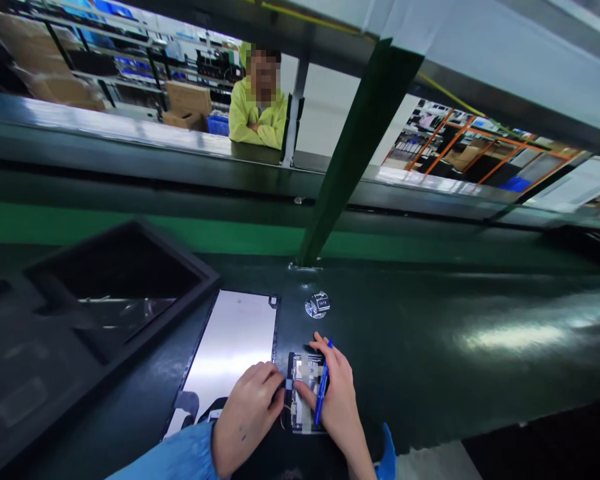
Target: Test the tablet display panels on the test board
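Well, L hand (247,417) has fingers curled together at the left edge of the board (305,393), grip unclear; R hand (337,393) clamps a blue pen (322,383) over it. Silver panel (227,353) just beside; lots of open bench (430,373) to the right.

- Smooth, shiny metal sheet (230,347), silver and reflective
- Glossy blue plastic pen (322,383)
- Matt black foam tray (30,360), faintly rough
- Glossy dark green bench top (405,320)
- Soft blue cloth sleeve (170,453)
- Matt brown cardboard boxes (189,107)
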A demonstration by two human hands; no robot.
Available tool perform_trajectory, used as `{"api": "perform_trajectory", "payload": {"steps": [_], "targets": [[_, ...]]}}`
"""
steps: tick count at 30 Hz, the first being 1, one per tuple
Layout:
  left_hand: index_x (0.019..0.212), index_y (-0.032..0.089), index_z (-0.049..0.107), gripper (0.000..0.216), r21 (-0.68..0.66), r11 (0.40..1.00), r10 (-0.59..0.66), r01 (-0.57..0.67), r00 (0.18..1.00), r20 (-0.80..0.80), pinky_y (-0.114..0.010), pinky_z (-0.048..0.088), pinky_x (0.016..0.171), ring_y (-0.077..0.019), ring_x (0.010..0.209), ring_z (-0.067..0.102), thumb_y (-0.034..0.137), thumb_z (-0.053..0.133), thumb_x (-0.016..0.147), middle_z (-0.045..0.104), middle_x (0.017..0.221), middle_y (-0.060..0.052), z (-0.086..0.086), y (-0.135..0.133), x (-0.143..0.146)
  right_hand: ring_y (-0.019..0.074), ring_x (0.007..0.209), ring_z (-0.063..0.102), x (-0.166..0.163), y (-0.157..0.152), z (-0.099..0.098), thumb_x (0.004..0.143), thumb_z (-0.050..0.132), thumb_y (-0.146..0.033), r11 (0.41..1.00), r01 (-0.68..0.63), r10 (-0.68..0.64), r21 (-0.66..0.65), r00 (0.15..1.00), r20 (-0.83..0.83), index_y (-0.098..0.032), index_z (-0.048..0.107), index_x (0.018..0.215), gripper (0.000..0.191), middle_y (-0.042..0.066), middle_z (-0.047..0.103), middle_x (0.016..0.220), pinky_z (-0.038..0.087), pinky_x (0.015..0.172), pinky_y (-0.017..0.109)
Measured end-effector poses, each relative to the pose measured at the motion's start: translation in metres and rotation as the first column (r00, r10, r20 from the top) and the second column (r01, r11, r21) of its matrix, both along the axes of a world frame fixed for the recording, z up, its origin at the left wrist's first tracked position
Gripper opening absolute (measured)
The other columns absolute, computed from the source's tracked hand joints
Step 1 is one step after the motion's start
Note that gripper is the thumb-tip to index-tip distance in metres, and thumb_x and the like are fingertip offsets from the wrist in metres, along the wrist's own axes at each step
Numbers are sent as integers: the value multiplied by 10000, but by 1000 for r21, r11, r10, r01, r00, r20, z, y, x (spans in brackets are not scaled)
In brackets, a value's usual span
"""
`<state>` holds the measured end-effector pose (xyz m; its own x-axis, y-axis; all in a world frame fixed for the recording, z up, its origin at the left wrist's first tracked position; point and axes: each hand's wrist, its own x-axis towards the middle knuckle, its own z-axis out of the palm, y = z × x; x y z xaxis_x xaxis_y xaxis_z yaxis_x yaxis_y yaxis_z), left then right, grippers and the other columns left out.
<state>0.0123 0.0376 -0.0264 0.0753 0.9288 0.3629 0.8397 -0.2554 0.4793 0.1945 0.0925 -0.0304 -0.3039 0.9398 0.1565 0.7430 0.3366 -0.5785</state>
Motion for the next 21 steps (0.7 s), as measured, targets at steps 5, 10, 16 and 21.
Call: {"api": "perform_trajectory", "payload": {"steps": [5, 10, 16, 21], "targets": [[804, 199, 665, 224, 4, 1000, -6, 6, 1000, 17, -345, 626, 682, -209, 720, 694, 9, 557, 757, 701, 825, -31, -2, 0, 0, 357, 1317, 562, -4, -1, -7, 773, 736, -336, 999, 40, -41, 36, 999, 24, -278, 598, 1247, 497, 89, 583, 1454, 452, 1088, 622], [775, 197, 658, 236, 39, 999, 4, -6, 999, 44, -355, 630, 638, -219, 691, 691, 4, 525, 756, 696, 804, -46, -5, 2, 5, 368, 1367, 529, -6, -3, -10, 800, 699, -313, 998, 19, -23, 55, 998, 59, -268, 601, 1238, 451, 95, 561, 1480, 383, 1133, 694], [1002, 216, 723, 321, 12, 1000, -8, 6, 996, 93, -398, 660, 761, -265, 867, 743, 65, 589, 753, 755, 995, -80, 7, 0, -19, 373, 1373, 528, -10, -5, -2, 807, 687, -273, 998, -6, 3, 58, 999, 55, -268, 601, 1271, 472, 101, 557, 1484, 356, 1148, 717], [1408, 462, 529, 541, -227, 973, 138, -43, 897, 419, -421, 577, 966, -280, 1188, 661, 335, 634, 893, 622, 1406, 12, 1, -44, -105, 397, 1465, 392, -27, -14, 10, 744, 793, -325, 968, -233, 238, -95, 970, 47, -291, 518, 1434, 743, 81, 409, 1593, 408, 1156, 639]]}}
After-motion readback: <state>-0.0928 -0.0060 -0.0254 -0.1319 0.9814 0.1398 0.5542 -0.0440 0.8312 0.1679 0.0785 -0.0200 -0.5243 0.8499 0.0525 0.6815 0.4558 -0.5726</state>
